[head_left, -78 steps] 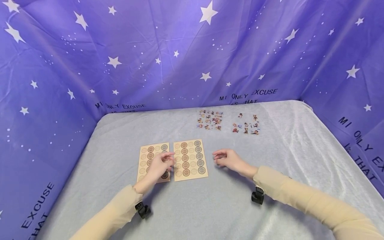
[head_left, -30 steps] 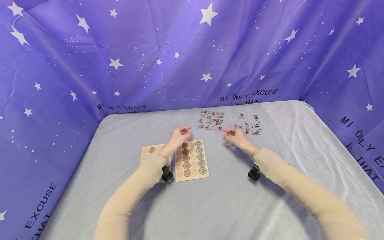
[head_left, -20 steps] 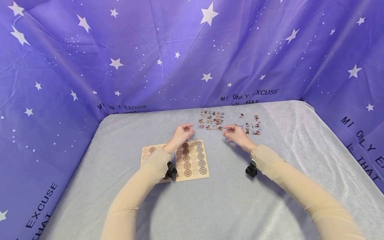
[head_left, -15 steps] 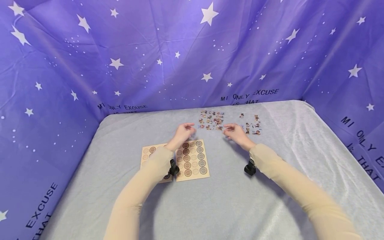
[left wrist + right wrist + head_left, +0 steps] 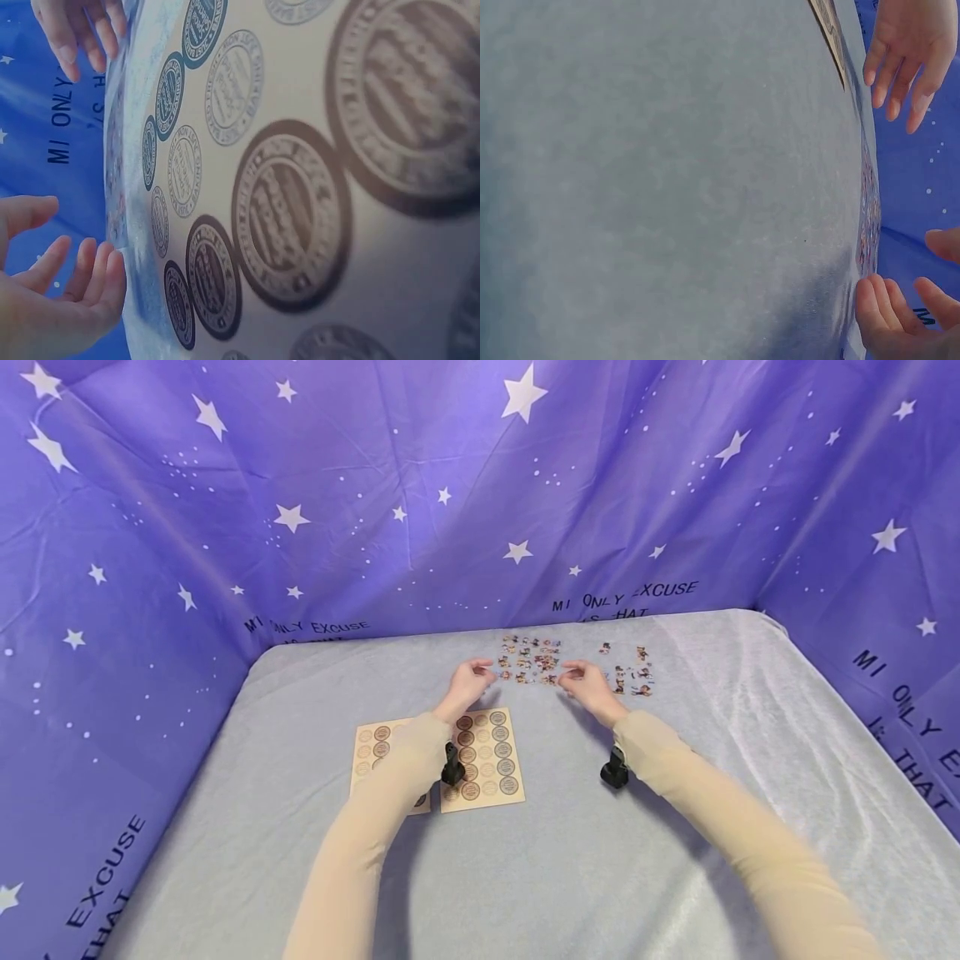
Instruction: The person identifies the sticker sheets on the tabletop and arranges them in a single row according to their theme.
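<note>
The sticker sheet [image 5: 527, 662] is laid flat far back on the grey cloth [image 5: 540, 877], between the left hand [image 5: 468, 683] and right hand [image 5: 590, 688]. Fingers on both are loosely bent, thumbs parted; nothing is seen gripped, and contact with the sheet cannot be told. It is judged thin, light, bendy and slippery, best pinched at opposite edges. The cloth looks soft, backed by starry purple curtains [image 5: 360, 452].

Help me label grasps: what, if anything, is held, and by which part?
Nothing: left hand and right hand, thumbs apart from fingers, flank the character-sticker sheet.
</note>
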